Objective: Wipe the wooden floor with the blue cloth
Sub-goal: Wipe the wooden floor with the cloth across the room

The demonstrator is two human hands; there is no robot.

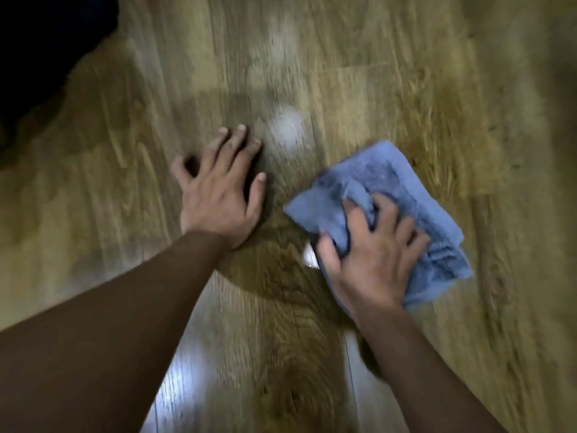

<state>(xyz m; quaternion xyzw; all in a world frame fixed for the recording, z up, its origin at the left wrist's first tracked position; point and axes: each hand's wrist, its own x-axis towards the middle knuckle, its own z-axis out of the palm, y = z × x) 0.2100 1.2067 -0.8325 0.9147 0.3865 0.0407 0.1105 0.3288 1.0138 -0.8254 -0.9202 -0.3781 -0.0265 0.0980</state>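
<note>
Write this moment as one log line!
right hand: grips blue cloth on wooden floor | left hand: flat on floor

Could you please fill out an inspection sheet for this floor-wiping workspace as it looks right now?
Surface: wooden floor, plank pattern, pale glare patches, image blurred.
Job's things: blue cloth, crumpled, lying on the floor.
Clutter: nothing seen.
Grippers: right hand grips the cloth with curled fingers; left hand rests on the floor, fingers spread, apart from the cloth.
Cables: nothing seen.
Surroundings: dark area at upper left, too dim to identify.
</note>
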